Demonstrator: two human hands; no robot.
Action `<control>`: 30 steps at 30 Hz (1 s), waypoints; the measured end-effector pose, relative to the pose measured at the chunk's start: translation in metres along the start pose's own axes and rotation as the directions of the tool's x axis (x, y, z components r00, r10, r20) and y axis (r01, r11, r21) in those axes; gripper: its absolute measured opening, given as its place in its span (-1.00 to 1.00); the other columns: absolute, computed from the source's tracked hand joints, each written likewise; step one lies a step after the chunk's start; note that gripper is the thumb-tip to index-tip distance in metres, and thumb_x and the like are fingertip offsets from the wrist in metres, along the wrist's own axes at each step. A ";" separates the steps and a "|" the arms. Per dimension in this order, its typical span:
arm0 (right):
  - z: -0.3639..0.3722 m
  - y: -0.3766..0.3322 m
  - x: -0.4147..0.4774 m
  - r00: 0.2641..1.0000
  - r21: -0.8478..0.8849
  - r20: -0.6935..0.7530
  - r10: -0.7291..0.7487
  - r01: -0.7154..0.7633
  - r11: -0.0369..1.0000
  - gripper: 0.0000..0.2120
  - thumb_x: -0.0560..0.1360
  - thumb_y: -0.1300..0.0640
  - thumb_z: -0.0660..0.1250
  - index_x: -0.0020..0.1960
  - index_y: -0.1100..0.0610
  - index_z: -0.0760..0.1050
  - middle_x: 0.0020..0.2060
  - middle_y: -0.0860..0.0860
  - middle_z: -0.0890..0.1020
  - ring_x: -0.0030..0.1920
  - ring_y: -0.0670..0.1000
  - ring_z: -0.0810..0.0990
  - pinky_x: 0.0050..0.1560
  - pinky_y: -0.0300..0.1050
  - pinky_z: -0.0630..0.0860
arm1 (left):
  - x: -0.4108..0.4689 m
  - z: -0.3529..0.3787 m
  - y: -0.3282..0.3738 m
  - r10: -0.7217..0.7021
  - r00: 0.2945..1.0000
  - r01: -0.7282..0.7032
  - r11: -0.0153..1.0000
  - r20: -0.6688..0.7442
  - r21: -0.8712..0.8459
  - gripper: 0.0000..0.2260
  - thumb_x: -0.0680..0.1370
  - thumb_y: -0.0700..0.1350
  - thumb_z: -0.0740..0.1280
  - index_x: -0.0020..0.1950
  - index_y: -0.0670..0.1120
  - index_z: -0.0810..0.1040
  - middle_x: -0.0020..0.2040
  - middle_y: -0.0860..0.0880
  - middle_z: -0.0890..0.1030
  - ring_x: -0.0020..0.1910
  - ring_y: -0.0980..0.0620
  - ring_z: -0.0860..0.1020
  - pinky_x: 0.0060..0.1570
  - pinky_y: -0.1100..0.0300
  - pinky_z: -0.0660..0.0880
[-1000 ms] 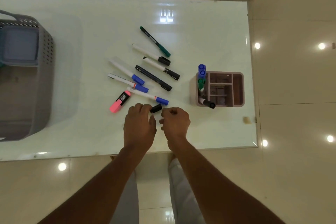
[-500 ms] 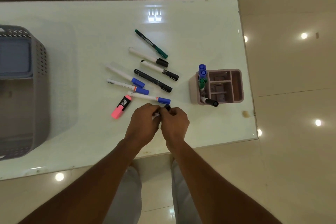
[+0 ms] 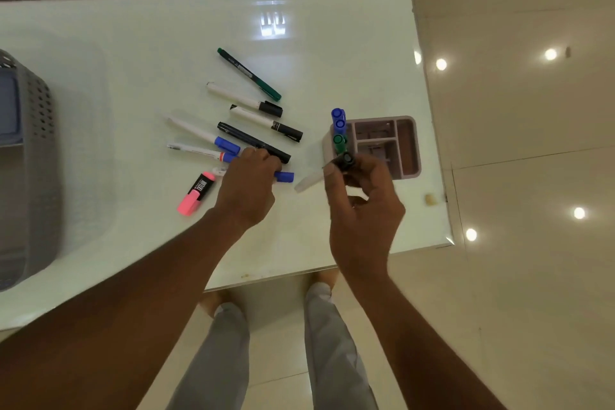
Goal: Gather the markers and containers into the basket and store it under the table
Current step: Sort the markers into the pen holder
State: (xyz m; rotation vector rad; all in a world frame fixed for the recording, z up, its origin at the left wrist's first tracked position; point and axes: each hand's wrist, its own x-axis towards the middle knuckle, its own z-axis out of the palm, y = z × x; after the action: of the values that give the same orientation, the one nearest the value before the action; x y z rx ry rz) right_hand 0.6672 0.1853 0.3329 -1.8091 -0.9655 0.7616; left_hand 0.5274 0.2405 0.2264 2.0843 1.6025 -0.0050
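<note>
Eight markers lie loose on the bench (image 3: 349,53), fanned at its centre: one green pen (image 3: 249,74) at 12 o'clock of the fan, two white black-caps (image 3: 244,99) below it, one black marker (image 3: 253,142), three blue-caps (image 3: 203,134), and one pink highlighter (image 3: 196,194) at 7 o'clock.

One organizer (image 3: 407,143) stands at 3 o'clock of the fan, near the bench's right edge. Three markers stand upright in its left slot: two blue (image 3: 338,118), one green (image 3: 339,140).

One basket (image 3: 40,150) sits at the 9 o'clock edge, cut off by the frame, with one blue tub (image 3: 6,110) in it.

Left grip (image 3: 248,183): palm down, fingers curled over the nearest blue-cap (image 3: 284,176), whose cap sticks out at 3 o'clock. I cannot tell whether it is lifted.

Right grip (image 3: 362,206): thumb and fingers pinch one held marker (image 3: 346,160) by its black cap, over the organizer's near-left corner. Its blurred white body points to 8 o'clock.

One small beige scrap (image 3: 430,199) lies at 5 o'clock of the organizer.
</note>
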 end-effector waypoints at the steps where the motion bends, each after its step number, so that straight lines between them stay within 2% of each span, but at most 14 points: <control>1: -0.007 -0.008 0.005 0.999 0.010 -0.003 -0.044 0.044 0.999 -0.82 0.50 0.18 0.41 0.09 0.12 0.51 -0.10 -0.25 0.60 -0.15 -0.17 0.64 -0.33 -0.30 0.59 | -0.002 -0.002 0.005 -0.007 0.999 0.006 0.999 -0.032 -0.038 -0.84 0.52 -0.24 0.34 0.08 -0.10 0.59 -0.02 -0.05 0.57 0.01 -0.06 0.47 -0.01 0.04 0.46; 4: -0.028 -0.025 0.025 0.987 0.023 -0.046 -0.153 0.154 0.988 -0.84 0.51 0.19 0.41 0.07 0.12 0.50 -0.11 -0.15 0.64 -0.15 -0.11 0.68 -0.27 -0.20 0.64 | -0.013 -0.019 0.031 -0.127 0.975 0.067 0.951 -0.184 -0.301 -0.88 0.55 -0.23 0.32 0.07 -0.10 0.56 -0.02 -0.01 0.55 -0.02 0.03 0.42 -0.01 0.17 0.38; 6: -0.038 -0.027 0.040 0.983 0.044 -0.060 -0.172 0.175 0.984 -0.86 0.51 0.21 0.41 0.05 0.15 0.50 -0.16 -0.16 0.63 -0.18 -0.15 0.67 -0.23 -0.25 0.61 | -0.021 -0.034 0.052 -0.247 0.934 0.087 0.857 -0.257 -0.509 -0.85 0.55 -0.25 0.31 0.10 -0.10 0.53 -0.02 0.02 0.55 -0.08 0.14 0.43 -0.05 0.33 0.35; 8: -0.044 -0.022 0.054 0.985 0.027 -0.042 -0.165 0.166 0.986 -0.84 0.52 0.20 0.41 0.06 0.20 0.51 -0.17 -0.18 0.63 -0.19 -0.17 0.66 -0.22 -0.31 0.58 | -0.027 -0.046 0.070 -0.350 0.897 0.085 0.737 -0.270 -0.671 -0.82 0.55 -0.26 0.33 0.13 -0.08 0.52 -0.06 0.12 0.54 -0.12 0.24 0.48 -0.11 0.47 0.38; 10: -0.046 -0.012 0.061 0.988 -0.025 0.019 -0.155 0.155 0.988 -0.82 0.52 0.16 0.40 0.08 0.21 0.52 -0.15 -0.14 0.64 -0.18 -0.15 0.66 -0.22 -0.33 0.59 | -0.030 -0.054 0.088 -0.406 0.872 0.070 0.657 -0.274 -0.751 -0.80 0.54 -0.27 0.34 0.13 -0.07 0.52 -0.08 0.17 0.54 -0.12 0.27 0.50 -0.10 0.49 0.42; 12: -0.044 0.000 0.063 0.981 -0.095 0.120 -0.151 0.163 0.982 -0.83 0.52 0.12 0.40 0.08 0.14 0.51 -0.10 -0.04 0.66 -0.14 -0.13 0.66 -0.21 -0.36 0.59 | -0.030 -0.058 0.103 -0.423 0.863 0.045 0.611 -0.278 -0.790 -0.79 0.54 -0.27 0.34 0.12 -0.04 0.51 -0.08 0.17 0.55 -0.10 0.24 0.51 -0.08 0.46 0.43; 16: -0.039 0.020 0.061 0.964 -0.189 0.258 -0.070 0.121 0.975 -0.78 0.51 0.15 0.40 0.15 0.07 0.54 0.02 -0.06 0.65 -0.10 -0.21 0.62 -0.15 -0.52 0.51 | -0.029 -0.058 0.121 -0.416 0.869 0.034 0.593 -0.270 -0.804 -0.75 0.53 -0.28 0.35 0.08 0.03 0.47 -0.09 0.23 0.53 -0.10 0.32 0.51 -0.05 0.52 0.42; 20: -0.042 0.025 0.061 0.962 -0.223 0.267 -0.052 0.114 0.968 -0.79 0.51 0.20 0.37 0.14 0.09 0.59 0.04 -0.06 0.66 -0.12 -0.16 0.62 -0.12 -0.51 0.52 | -0.026 -0.059 0.128 -0.427 0.862 0.045 0.600 -0.272 -0.799 -0.74 0.53 -0.28 0.36 0.09 0.04 0.45 -0.08 0.26 0.51 -0.09 0.37 0.50 -0.05 0.55 0.42; 23: -0.046 0.028 0.060 0.963 -0.226 0.264 -0.057 0.120 0.967 -0.80 0.51 0.25 0.35 0.12 0.11 0.62 -0.04 -0.15 0.61 -0.13 -0.24 0.58 -0.13 -0.54 0.49 | -0.025 -0.059 0.130 -0.430 0.858 0.046 0.609 -0.281 -0.792 -0.74 0.53 -0.28 0.36 0.10 0.05 0.45 -0.07 0.25 0.52 -0.09 0.37 0.50 -0.05 0.54 0.42; 25: -0.048 0.028 0.062 0.966 -0.222 0.242 -0.088 0.143 0.965 -0.77 0.50 0.29 0.32 0.10 0.10 0.62 -0.08 -0.21 0.59 -0.12 -0.21 0.59 -0.12 -0.52 0.49 | -0.025 -0.061 0.133 -0.427 0.850 0.025 0.618 -0.308 -0.786 -0.75 0.53 -0.27 0.36 0.11 0.03 0.47 -0.06 0.21 0.54 -0.08 0.35 0.51 -0.04 0.54 0.43; 27: -0.052 0.025 0.064 0.962 -0.183 0.243 -0.121 0.168 0.969 -0.74 0.47 0.29 0.29 0.08 0.08 0.61 -0.07 -0.17 0.61 -0.11 -0.19 0.61 -0.14 -0.49 0.51 | -0.026 -0.065 0.138 -0.399 0.843 -0.025 0.641 -0.361 -0.767 -0.75 0.52 -0.26 0.37 0.12 0.02 0.49 -0.04 0.17 0.56 -0.07 0.34 0.52 -0.03 0.53 0.43; 30: -0.056 0.014 0.067 0.926 -0.118 0.339 -0.167 0.218 0.969 -0.73 0.47 0.25 0.35 0.16 0.16 0.57 -0.05 -0.09 0.61 -0.11 -0.22 0.59 -0.10 -0.54 0.48 | -0.026 -0.075 0.148 -0.335 0.842 -0.091 0.684 -0.422 -0.724 -0.77 0.51 -0.23 0.40 0.08 0.03 0.51 -0.06 0.24 0.55 -0.08 0.34 0.54 -0.01 0.50 0.46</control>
State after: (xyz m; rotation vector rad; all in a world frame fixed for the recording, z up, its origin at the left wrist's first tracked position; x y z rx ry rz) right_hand 0.7499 0.2147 0.3352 -1.7135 -1.4338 0.8997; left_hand 0.6309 0.2201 0.3567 1.3711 1.6477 1.0820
